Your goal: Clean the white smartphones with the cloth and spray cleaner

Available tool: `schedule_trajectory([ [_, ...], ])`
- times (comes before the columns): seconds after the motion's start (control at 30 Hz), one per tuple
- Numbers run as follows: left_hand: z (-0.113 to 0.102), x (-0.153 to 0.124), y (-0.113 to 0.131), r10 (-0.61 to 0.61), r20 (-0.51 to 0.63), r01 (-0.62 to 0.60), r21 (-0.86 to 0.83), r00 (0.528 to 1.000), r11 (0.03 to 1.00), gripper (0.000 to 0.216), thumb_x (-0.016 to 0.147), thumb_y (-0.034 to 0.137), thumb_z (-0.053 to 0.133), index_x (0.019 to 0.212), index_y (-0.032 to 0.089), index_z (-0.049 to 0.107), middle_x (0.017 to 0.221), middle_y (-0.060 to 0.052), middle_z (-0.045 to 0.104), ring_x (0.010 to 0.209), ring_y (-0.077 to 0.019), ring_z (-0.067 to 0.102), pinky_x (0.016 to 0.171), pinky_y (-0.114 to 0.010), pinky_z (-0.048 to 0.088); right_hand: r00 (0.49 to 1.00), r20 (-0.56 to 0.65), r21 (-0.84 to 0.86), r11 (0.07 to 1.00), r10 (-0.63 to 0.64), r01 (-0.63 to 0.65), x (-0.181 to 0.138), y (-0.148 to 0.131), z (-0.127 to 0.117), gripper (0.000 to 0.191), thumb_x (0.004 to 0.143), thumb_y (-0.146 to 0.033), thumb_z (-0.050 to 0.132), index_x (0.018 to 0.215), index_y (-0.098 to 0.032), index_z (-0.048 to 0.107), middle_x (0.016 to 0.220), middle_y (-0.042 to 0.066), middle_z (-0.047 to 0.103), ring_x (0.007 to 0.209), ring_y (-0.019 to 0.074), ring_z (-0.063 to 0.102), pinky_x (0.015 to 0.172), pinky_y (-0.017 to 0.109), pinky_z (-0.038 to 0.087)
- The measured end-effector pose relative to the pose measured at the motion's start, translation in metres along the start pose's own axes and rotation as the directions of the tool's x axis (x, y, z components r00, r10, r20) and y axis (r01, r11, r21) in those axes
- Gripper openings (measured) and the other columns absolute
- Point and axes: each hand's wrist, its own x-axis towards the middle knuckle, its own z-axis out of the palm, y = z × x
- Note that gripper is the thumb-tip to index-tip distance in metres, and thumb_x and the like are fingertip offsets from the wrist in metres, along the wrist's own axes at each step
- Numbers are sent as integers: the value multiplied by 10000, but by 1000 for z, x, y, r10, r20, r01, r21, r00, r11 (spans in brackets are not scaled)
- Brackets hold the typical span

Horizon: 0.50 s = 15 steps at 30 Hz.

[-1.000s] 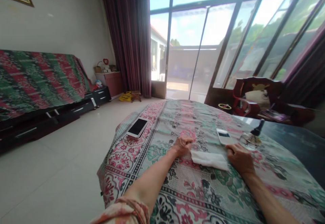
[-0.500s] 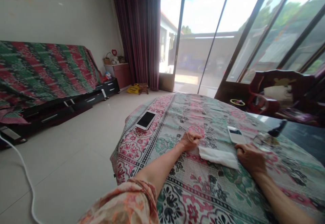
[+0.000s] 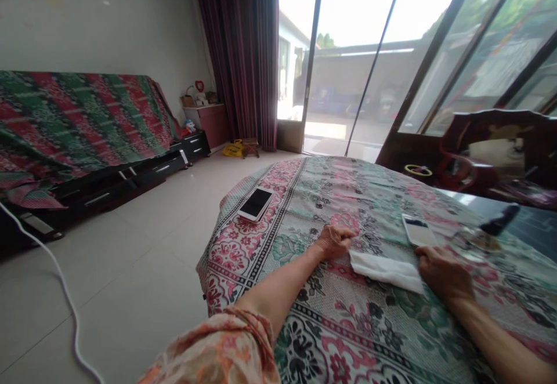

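My left hand [image 3: 335, 242] rests on the patterned tablecloth [image 3: 339, 189] with its fingers curled in, just beyond the left end of a folded white cloth or tissue [image 3: 386, 272]. My right hand [image 3: 446, 274] lies closed at the other end of the white piece. I see nothing held in either hand. A white smartphone [image 3: 419, 231] lies just past my right fingertips, its screen partly reflecting light. To the left, near the table's edge, lies another white phone [image 3: 256, 205] with a dark screen.
Right of my right hand sits a clear glass dish [image 3: 474, 243] with a dark object [image 3: 501, 220] by it. A carved wooden chair [image 3: 461, 166] stands beyond the table. A covered sofa-like piece [image 3: 87, 120] is at left; a white cable [image 3: 61, 279] crosses the floor.
The view has shifted slightly, so everything on the table sits a little further right. Both hands keep the same pose and place beside the white piece.
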Motion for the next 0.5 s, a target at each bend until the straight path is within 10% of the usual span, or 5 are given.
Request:
schedule_trajectory([
  [0.27,-10,-4,3,-28,-98,27,-15,995,1000,268,721,109,605,926,207,749,971,-15,757,918,-149,690,878,-229,532,999,-31,92,995,-43,45,2,5,-4,138,690,-193,492,677,-278,600,815,108,680,681,239,637,605,358,436],
  [0.5,-117,-22,-39,-180,-527,260,81,831,962,406,824,117,466,1201,133,615,1245,-142,623,1194,-257,536,1074,-443,367,975,-189,207,965,-119,158,47,-39,-6,161,734,-240,472,719,-268,630,824,88,692,700,237,649,594,336,445],
])
